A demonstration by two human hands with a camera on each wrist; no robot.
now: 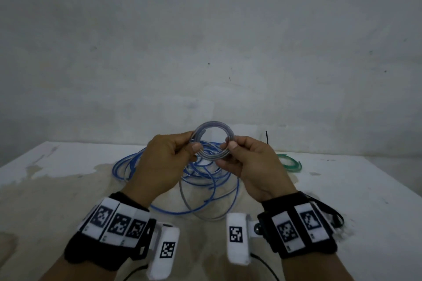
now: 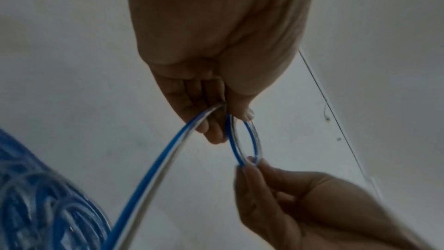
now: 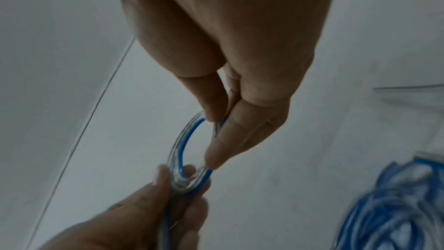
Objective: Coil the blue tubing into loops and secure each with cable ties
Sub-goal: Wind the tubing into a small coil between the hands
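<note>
A small coil of blue-striped clear tubing (image 1: 213,140) is held upright above the table between both hands. My left hand (image 1: 170,155) pinches the coil's left side, thumb in front. My right hand (image 1: 242,157) pinches its right side. In the left wrist view the coil (image 2: 243,140) hangs edge-on between my left fingers (image 2: 211,130) and the right hand (image 2: 283,202), with a tail of tubing (image 2: 153,168) running down to the pile. The right wrist view shows the coil (image 3: 185,151) gripped the same way. Loose blue tubing (image 1: 205,185) lies heaped on the table below.
A green tubing coil (image 1: 288,162) lies on the white table (image 1: 354,189) to the right, with a black cable tie (image 1: 266,137) standing just behind my right hand. A grey wall backs the table.
</note>
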